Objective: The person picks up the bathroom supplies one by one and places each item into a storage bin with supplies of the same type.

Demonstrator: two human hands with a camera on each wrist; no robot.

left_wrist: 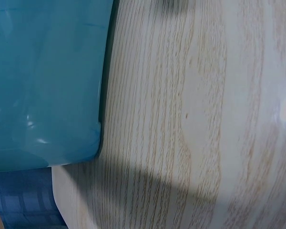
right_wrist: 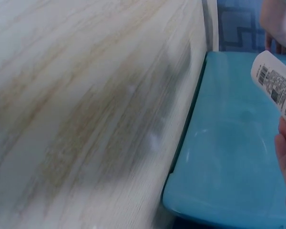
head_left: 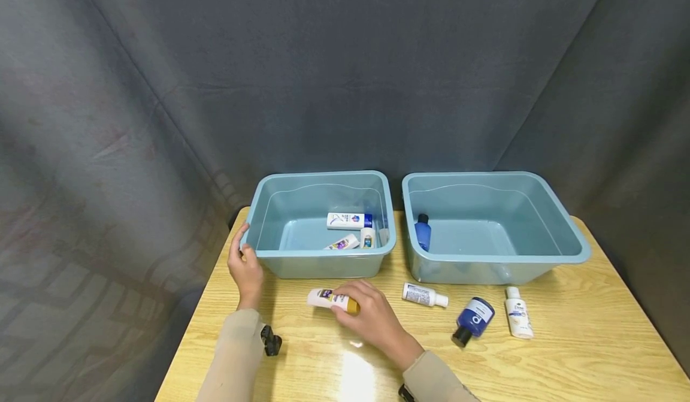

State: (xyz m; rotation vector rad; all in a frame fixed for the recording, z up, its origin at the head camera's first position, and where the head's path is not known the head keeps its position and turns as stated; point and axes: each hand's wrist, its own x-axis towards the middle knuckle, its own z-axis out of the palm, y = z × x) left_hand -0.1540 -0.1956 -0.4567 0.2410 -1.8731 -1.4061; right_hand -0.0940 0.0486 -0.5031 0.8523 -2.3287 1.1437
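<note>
My right hand [head_left: 366, 312] grips a white tube [head_left: 326, 298] by its yellow-capped end, above the table in front of the left bin. The right wrist view shows the printed back of this tube [right_wrist: 279, 86], with a few fingers beneath it. At the front left corner of the left blue bin [head_left: 318, 253], my left hand [head_left: 246, 270] touches the rim with fingers and thumb spread. Only a sliver of that hand enters the left wrist view. Inside that bin lie a white tube with a blue cap [head_left: 345, 221], another white tube [head_left: 345, 243] and a small white bottle [head_left: 368, 238].
A second blue bin [head_left: 496, 259] stands to the right, holding a blue bottle [head_left: 423, 234]. On the wooden table [head_left: 302, 354] before it lie a white bottle [head_left: 419, 295], a dark blue bottle with a black cap [head_left: 477, 317] and another white bottle [head_left: 518, 317]. Grey curtain [head_left: 345, 90] hangs behind.
</note>
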